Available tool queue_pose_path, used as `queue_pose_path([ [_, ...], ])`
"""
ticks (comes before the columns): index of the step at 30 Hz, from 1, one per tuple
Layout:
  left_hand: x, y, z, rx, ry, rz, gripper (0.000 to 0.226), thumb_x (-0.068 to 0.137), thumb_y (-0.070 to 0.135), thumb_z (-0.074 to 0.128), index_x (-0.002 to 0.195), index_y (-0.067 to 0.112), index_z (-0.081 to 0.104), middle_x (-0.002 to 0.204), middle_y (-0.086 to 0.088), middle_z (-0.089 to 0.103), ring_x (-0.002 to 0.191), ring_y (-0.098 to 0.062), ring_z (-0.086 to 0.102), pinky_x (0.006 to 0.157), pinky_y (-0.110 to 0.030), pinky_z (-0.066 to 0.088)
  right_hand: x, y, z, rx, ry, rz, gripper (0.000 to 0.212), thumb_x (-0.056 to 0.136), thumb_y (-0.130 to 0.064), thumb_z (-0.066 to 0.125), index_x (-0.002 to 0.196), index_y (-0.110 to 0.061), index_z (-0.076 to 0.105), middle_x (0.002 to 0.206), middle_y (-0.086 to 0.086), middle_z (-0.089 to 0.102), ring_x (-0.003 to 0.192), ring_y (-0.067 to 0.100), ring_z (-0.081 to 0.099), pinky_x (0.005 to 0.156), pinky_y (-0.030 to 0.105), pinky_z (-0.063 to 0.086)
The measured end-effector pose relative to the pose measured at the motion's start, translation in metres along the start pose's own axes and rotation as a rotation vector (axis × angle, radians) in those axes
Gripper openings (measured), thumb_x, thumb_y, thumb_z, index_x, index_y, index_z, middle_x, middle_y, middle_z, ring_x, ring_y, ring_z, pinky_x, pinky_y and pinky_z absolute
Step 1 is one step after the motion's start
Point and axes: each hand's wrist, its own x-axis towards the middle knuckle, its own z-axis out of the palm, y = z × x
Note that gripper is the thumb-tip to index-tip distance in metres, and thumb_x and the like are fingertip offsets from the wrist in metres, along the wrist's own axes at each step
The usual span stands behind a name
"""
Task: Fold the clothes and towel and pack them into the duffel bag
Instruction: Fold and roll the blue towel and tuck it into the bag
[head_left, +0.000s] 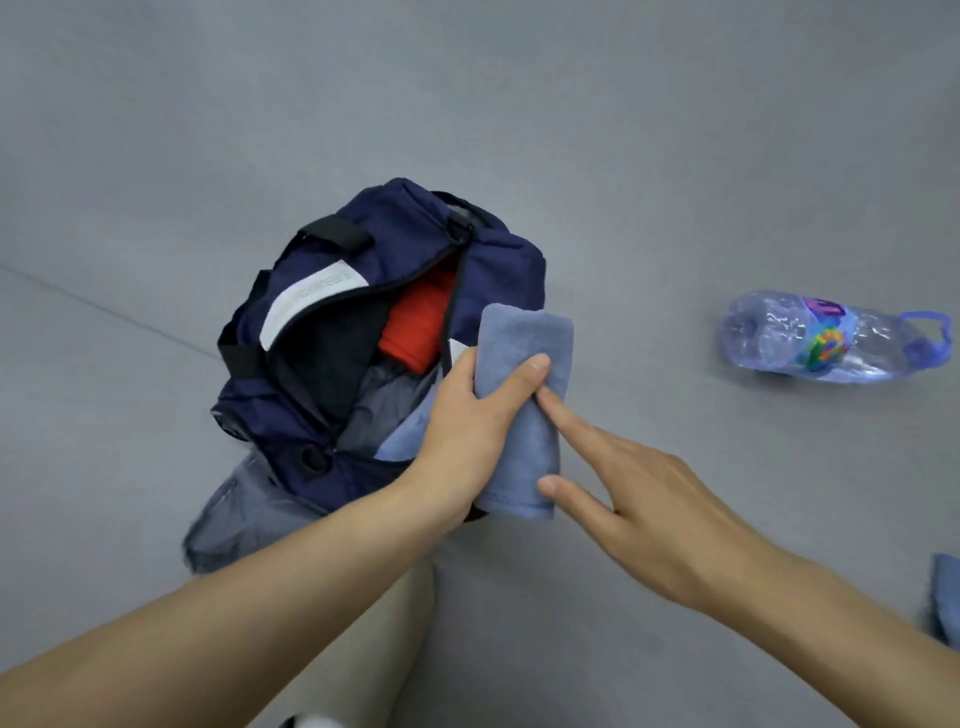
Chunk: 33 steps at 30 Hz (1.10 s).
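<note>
Floor (623, 130): smooth matt grey surface filling the whole view. One thin straight seam (104, 306) runs slantwise to the left of the bag. No walls or furniture in view.

Navy-blue fabric duffel bag (498, 260): stands on the floor, top zip open and mouth gaping. Black webbing strap (337, 232) across its far left side; white printed label (306, 301) on the inner left flap.

Folded red garment (421, 322): inside the bag, towards the far right of the opening.

Black garment (327, 353): inside the bag, just left of the red one and touching it.

Rolled light-blue terry towel (524, 338): outside the bag, held up at the bag's right rim, overlapping the near right edge.

Left hand (467, 431): over the bag's near right corner; thumb and fingers clamped round the middle of the towel.

Right hand (649, 499): just right of the bag. Fingers (571, 421) straight and spread; forefinger tip and thumb tip touch the towel's right side.

Clear blue-tinted plastic bottle (821, 338) with multicoloured label and blue loop handle: lying on its side on the floor, well to the right of the bag.

Grey translucent fabric (234, 519): blurred, against the bag's near left end; kind cannot be told.

Blue cloth (945, 597): on the floor, far to the bag's near right, cut by the frame edge.

Beige trouser leg (374, 649): nearer than the bag, between the forearms.
</note>
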Motion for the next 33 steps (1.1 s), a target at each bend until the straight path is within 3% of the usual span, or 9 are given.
queue_pose_path([
  [3, 0.014, 0.017, -0.029, 0.043, 0.077, 0.081, 0.029, 0.089, 0.043, 0.072, 0.106, 0.021, 0.066, 0.099, 0.000, 0.075, 0.092, -0.016, 0.073, 0.087, -0.040, 0.059, 0.030, -0.029, -0.004, 0.006, -0.004, 0.004, 0.069, 0.098, -0.054, 0.039, 0.142, -0.069, -0.013, 0.102, -0.030, 0.055, 0.097, -0.002, 0.050, 0.081, 0.012, 0.041],
  [6, 0.030, 0.030, -0.065, 0.106, 0.088, 0.138, 0.028, 0.089, 0.045, 0.071, 0.106, 0.024, 0.067, 0.098, 0.005, 0.075, 0.088, -0.009, 0.072, 0.080, -0.032, 0.060, 0.062, -0.051, 0.001, 0.055, 0.027, 0.003, 0.066, 0.097, -0.054, 0.041, 0.143, -0.070, -0.004, 0.092, -0.014, 0.063, 0.082, 0.005, 0.057, 0.077, 0.024, 0.047],
  [11, 0.063, 0.014, -0.120, 0.261, 0.136, 0.126, 0.033, 0.084, 0.055, 0.071, 0.101, 0.027, 0.067, 0.093, 0.009, 0.074, 0.086, -0.007, 0.071, 0.082, -0.038, 0.059, 0.106, -0.067, 0.026, 0.000, -0.021, 0.020, 0.059, 0.101, -0.048, 0.044, 0.150, -0.059, 0.015, 0.074, -0.019, 0.059, 0.073, 0.005, 0.053, 0.073, 0.029, 0.044],
  [13, 0.073, -0.001, -0.135, 0.388, 0.155, 0.114, 0.033, 0.083, 0.058, 0.070, 0.100, 0.030, 0.064, 0.091, 0.011, 0.072, 0.085, -0.003, 0.068, 0.080, -0.034, 0.056, 0.117, -0.070, 0.034, -0.118, -0.005, 0.025, 0.047, 0.101, -0.046, 0.043, 0.147, -0.049, 0.034, 0.083, -0.023, 0.057, 0.076, 0.006, 0.051, 0.076, 0.035, 0.048],
  [15, 0.080, -0.016, -0.143, 0.540, 0.158, 0.091, 0.036, 0.083, 0.059, 0.069, 0.103, 0.029, 0.060, 0.092, 0.012, 0.069, 0.087, -0.004, 0.065, 0.079, -0.031, 0.053, 0.124, -0.072, 0.044, -0.258, 0.018, 0.036, 0.038, 0.102, -0.048, 0.040, 0.139, -0.042, 0.048, 0.115, -0.019, 0.054, 0.089, 0.013, 0.059, 0.078, 0.038, 0.051],
  [18, 0.085, -0.032, -0.145, 0.688, 0.136, 0.049, 0.052, 0.083, 0.062, 0.067, 0.118, 0.026, 0.053, 0.106, 0.008, 0.068, 0.098, -0.016, 0.064, 0.083, -0.034, 0.048, 0.128, -0.067, 0.055, -0.327, 0.112, 0.122, 0.035, 0.101, -0.049, 0.039, 0.129, -0.039, 0.056, 0.110, -0.010, 0.047, 0.082, 0.020, 0.060, 0.071, 0.038, 0.053],
  [23, 0.094, -0.040, -0.146, 0.695, 0.072, -0.071, 0.061, 0.079, 0.065, 0.069, 0.119, 0.025, 0.049, 0.109, 0.004, 0.065, 0.100, -0.019, 0.063, 0.086, -0.036, 0.050, 0.126, -0.058, 0.060, -0.337, 0.259, 0.243, 0.033, 0.093, -0.040, 0.059, 0.126, -0.033, 0.058, 0.100, -0.004, 0.038, 0.075, 0.020, 0.050, 0.056, 0.031, 0.040],
  [28, 0.092, -0.043, -0.146, 0.653, -0.040, -0.113, 0.048, 0.078, 0.055, 0.076, 0.112, 0.029, 0.054, 0.101, 0.009, 0.065, 0.092, -0.012, 0.063, 0.086, -0.037, 0.054, 0.122, -0.050, 0.054, -0.229, 0.141, 0.356, 0.050, 0.098, -0.047, 0.046, 0.147, -0.044, 0.040, 0.111, -0.006, 0.052, 0.088, 0.021, 0.058, 0.073, 0.034, 0.046],
  [33, 0.104, -0.030, -0.137, 0.434, 0.023, -0.063, 0.045, 0.079, 0.050, 0.077, 0.115, 0.033, 0.056, 0.100, 0.004, 0.071, 0.092, -0.014, 0.069, 0.089, -0.042, 0.056, 0.116, -0.051, 0.050, -0.146, 0.133, 0.352, 0.056, 0.097, -0.035, 0.043, 0.152, -0.037, 0.034, 0.086, -0.004, 0.067, 0.085, 0.022, 0.060, 0.072, 0.035, 0.047],
])
